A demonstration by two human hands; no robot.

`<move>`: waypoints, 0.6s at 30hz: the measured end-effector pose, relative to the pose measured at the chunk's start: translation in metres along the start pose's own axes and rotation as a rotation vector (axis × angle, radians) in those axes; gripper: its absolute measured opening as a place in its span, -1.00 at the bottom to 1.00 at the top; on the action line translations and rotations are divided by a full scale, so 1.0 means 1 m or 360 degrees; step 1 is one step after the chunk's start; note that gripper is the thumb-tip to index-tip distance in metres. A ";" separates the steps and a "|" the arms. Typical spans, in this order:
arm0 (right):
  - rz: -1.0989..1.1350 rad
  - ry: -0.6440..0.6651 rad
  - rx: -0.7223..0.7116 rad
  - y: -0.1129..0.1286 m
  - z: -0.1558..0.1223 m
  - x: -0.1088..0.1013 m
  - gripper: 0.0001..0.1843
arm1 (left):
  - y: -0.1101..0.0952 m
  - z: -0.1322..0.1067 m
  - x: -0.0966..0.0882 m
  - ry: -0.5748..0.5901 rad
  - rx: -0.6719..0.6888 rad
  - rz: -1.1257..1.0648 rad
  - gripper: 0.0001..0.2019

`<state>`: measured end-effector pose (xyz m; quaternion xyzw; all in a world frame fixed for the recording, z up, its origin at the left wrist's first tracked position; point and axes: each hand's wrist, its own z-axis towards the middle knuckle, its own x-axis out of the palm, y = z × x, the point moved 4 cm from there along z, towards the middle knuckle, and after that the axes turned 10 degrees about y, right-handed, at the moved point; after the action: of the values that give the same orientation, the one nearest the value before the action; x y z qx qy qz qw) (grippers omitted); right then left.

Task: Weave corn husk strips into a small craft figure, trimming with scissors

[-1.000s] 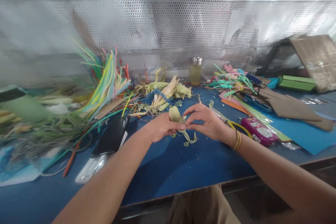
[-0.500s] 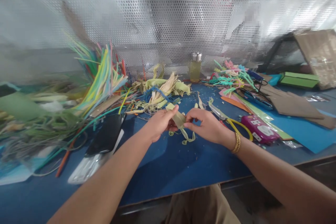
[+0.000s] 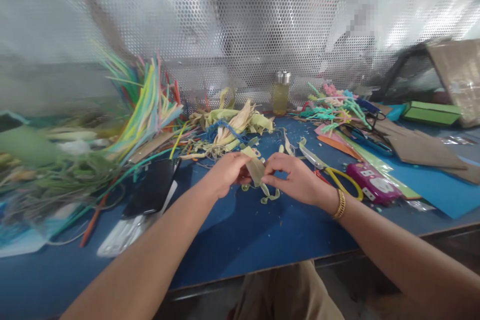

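A pale green strip of corn husk (image 3: 255,166) is stretched between my two hands above the blue table. My left hand (image 3: 229,174) pinches its left side, with the thumb along the edge. At its lower right edge, the thumb and fingertips of my right hand (image 3: 290,177) are closed on the strip. Curled green husk trimmings (image 3: 270,197) lie just below it on the table. Behind my hands is a heap of husks (image 3: 236,122) with blue string around it. Yellow-handled scissors (image 3: 332,172) rest beside my right wrist, blades pointing away.
Left of me lie a black phone (image 3: 152,190) and a bundle of coloured pipe cleaners (image 3: 144,105). A jar of yellowish liquid (image 3: 281,94) stands by the perforated metal screen (image 3: 247,25). To the right are a magenta power socket box (image 3: 373,182), cardboard (image 3: 423,150) and blue paper (image 3: 446,192).
My left thumb has drawn back slightly along the husk strip, and more of the strip shows. My right hand keeps nearly the same pinch. The view has shifted slightly.
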<state>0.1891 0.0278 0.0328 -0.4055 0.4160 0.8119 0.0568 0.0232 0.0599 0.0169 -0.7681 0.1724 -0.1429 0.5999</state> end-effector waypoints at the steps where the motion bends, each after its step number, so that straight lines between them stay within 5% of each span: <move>1: 0.0003 0.0008 0.0012 0.000 0.000 0.000 -0.87 | 0.000 0.001 -0.002 -0.0047 0.0013 0.0005 -0.75; 9: 0.0451 -0.0069 0.0320 -0.006 -0.001 0.009 -0.80 | -0.003 0.008 -0.018 -0.0372 0.0284 0.0110 -0.70; 14: 0.0874 -0.0265 0.0531 -0.021 0.000 0.006 -0.71 | -0.030 -0.015 -0.024 -0.0998 0.1111 0.0862 -0.67; 18: 0.0913 -0.0353 0.0517 -0.023 -0.001 0.001 -0.70 | -0.045 -0.039 -0.004 -0.0938 0.1609 0.1196 -0.88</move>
<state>0.1987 0.0418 0.0172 -0.1668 0.6283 0.7571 -0.0651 0.0073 0.0378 0.0703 -0.2894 0.1689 0.2263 0.9146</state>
